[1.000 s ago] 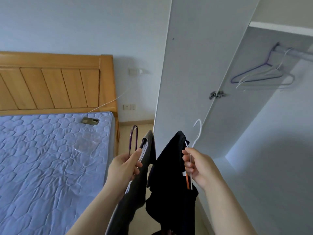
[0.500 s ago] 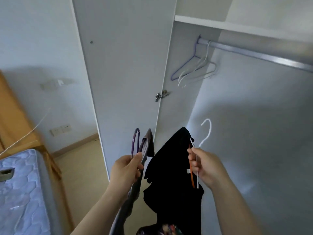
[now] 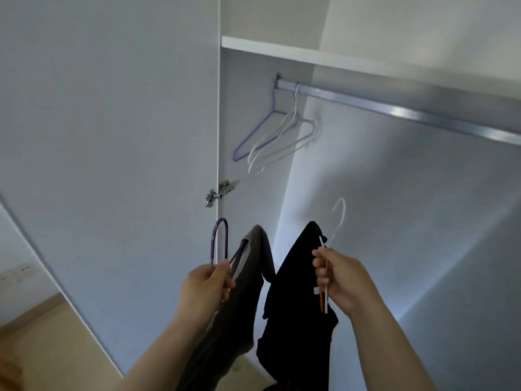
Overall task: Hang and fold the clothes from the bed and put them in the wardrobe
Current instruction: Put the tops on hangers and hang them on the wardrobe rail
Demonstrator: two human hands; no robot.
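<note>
My left hand (image 3: 207, 286) grips a purple hanger (image 3: 219, 240) that carries a grey garment (image 3: 251, 280) hanging down from it. My right hand (image 3: 338, 277) grips a white hanger (image 3: 338, 218) with a black garment (image 3: 296, 292) draped on it, an orange strip showing near my fingers. Both hangers are held up in front of the open wardrobe, below its metal rail (image 3: 394, 107). The hooks are well beneath the rail and touch nothing. The bed is out of view.
One purple empty hanger (image 3: 255, 134) and white empty hangers (image 3: 284, 142) hang at the rail's left end. A white shelf (image 3: 310, 56) runs above the rail. The open wardrobe door (image 3: 112, 136) stands at left, with a metal hinge (image 3: 218, 193). Wooden floor (image 3: 50, 342) shows at bottom left.
My view has swung right, from the bed to the wardrobe interior, and come closer. Both hands keep hold of their hangers and have risen slightly toward the rail.
</note>
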